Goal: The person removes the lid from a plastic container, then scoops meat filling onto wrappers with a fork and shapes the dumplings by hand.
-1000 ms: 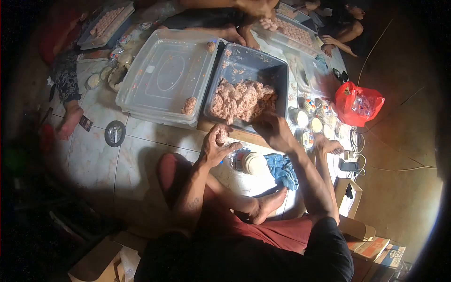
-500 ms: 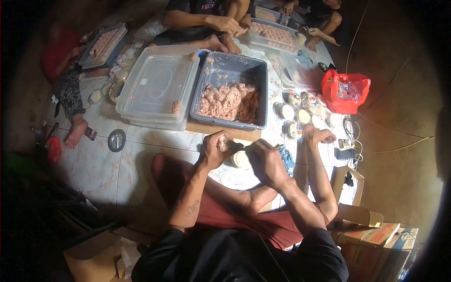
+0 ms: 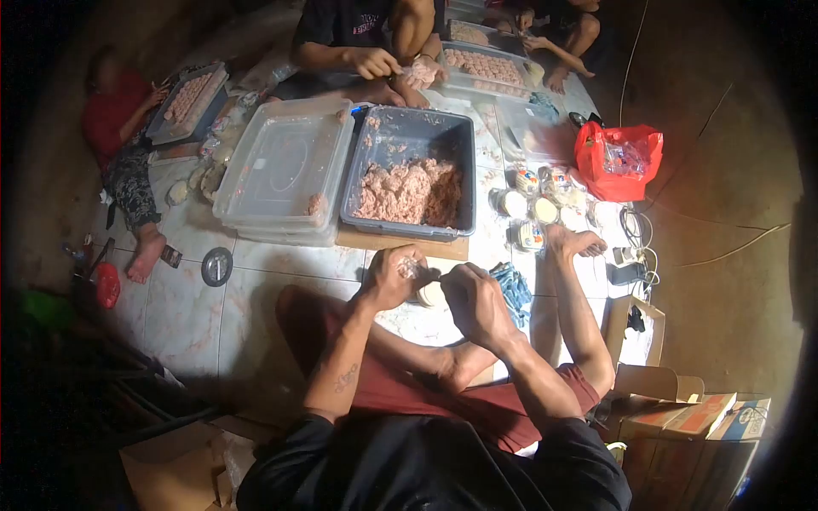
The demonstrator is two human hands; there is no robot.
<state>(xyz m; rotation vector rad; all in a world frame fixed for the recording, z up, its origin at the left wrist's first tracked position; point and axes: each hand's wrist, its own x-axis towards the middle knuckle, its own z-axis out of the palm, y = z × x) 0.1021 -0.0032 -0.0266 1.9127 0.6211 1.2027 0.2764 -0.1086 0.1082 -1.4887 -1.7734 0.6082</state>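
My left hand [image 3: 394, 277] is curled around a small lump of meat mixture [image 3: 409, 269], in front of the grey tub. Close on its right, my right hand [image 3: 477, 302] is closed on a dark utensil [image 3: 435, 275], whose end reaches the lump; most of the utensil is hidden. The grey tub [image 3: 411, 227] holds a large pile of minced meat mixture [image 3: 409, 192]. Beside it on the left lies a translucent plastic lid [image 3: 285, 162] on a clear container, with a bit of mixture near its corner. A pale round tub [image 3: 432, 295] is partly hidden behind my hands.
A red plastic bag [image 3: 619, 175], lidded jars [image 3: 513, 203] and a blue cloth [image 3: 511, 292] are on the right. A black round dish [image 3: 216, 266] lies at left. Co-workers sit around trays of meatballs [image 3: 486, 68]. Cardboard boxes [image 3: 682, 417] stand at lower right.
My right hand has come away from the grey tub toward my left hand, which stays curled around the mixture. The head view has shifted. A co-worker opposite now holds a lump of mixture.
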